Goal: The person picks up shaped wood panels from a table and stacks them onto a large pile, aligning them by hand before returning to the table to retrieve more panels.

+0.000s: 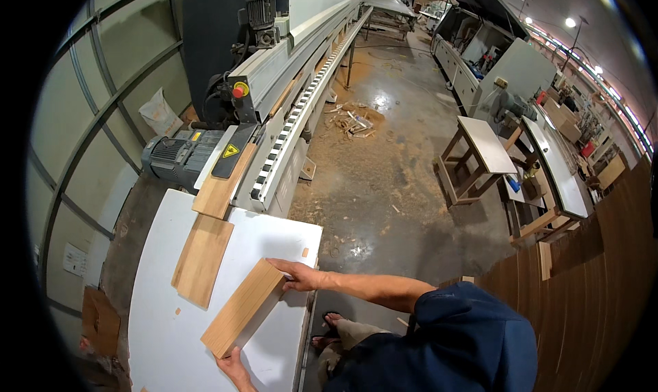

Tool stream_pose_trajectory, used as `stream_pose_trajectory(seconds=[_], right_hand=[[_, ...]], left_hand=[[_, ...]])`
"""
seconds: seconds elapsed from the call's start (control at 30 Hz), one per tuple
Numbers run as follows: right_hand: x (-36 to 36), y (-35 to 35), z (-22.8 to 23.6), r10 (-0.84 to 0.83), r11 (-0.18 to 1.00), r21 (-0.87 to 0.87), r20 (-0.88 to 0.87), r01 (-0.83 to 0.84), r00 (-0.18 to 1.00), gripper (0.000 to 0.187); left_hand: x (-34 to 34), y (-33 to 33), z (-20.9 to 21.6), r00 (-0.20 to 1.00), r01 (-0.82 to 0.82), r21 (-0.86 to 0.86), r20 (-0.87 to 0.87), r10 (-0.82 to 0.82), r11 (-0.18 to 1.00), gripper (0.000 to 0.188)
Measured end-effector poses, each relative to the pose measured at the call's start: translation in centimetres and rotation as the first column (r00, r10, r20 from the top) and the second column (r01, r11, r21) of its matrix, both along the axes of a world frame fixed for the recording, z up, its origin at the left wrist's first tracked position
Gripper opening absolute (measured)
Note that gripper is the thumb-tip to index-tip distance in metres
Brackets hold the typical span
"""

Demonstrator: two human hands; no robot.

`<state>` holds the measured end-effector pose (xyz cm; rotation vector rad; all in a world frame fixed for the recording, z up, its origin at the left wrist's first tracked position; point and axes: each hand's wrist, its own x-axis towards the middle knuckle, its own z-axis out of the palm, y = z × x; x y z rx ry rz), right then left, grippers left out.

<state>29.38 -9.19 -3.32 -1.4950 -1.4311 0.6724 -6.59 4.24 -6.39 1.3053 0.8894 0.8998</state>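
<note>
Head view, looking steeply down, white table (164, 323) close below (fisheye, edges bent).

— What's that under my hands?

— The board (243, 306) I hold is light wood, matt, with a fine straight grain and a smooth face; my left hand (234, 369) and right hand (301, 277) are bare on it.

— And the counter (274, 238)?

— White, smooth laminate with a dull sheen. Two more wooden panels (203, 258) lie toward its far left corner, the same matt finish.

— The machine (274, 83)?

— Painted metal, pale grey, with a ribbed grey motor housing (179, 155) and a glossy black plastic cover (233, 152).

— The floor (404, 117)?

— Polished concrete, shiny where bare, rough with sawdust and wood scraps (353, 122).
</note>
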Motion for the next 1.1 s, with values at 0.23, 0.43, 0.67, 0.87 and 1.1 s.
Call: stream_pose_trajectory(seconds=[0.23, 0.43, 0.67, 0.87, 1.1], right_hand=[[-2.4, -5.6, 2.8, -0.143, 0.985, -0.130, -0.250, 0.113, 0.957, 0.090], [-11.4, -18.3, 3.8, -0.522, 0.848, -0.261, -0.563, 0.461, 0.641, 0.083], [-28.4, -30.9, 4.4, -0.812, 0.487, -0.394, -0.533, 0.780, 0.238, 0.083], [-44.2, -35.7, 7.2, -0.871, 0.139, -0.406, -0.484, 0.903, -0.083, 0.084], [-61.0, -36.7, 8.9, -0.772, -0.177, -0.279, -0.555, 0.944, -0.309, 0.081]], left_hand=[[-0.3, 0.4, 5.3, 0.988, 0.128, -0.075, -0.078, -0.133, 0.989, 0.055], [2.6, -1.4, 10.5, 0.837, 0.531, 0.001, -0.159, -0.524, 0.847, 0.050], [3.5, -6.5, 7.8, 0.509, 0.851, -0.142, -0.014, -0.861, 0.505, 0.054], [1.6, -11.7, 5.7, 0.094, 0.970, -0.227, 0.020, -0.995, 0.087, 0.060], [-1.8, -19.6, 8.0, -0.266, 0.944, -0.182, 0.078, -0.961, -0.276, 0.060]])
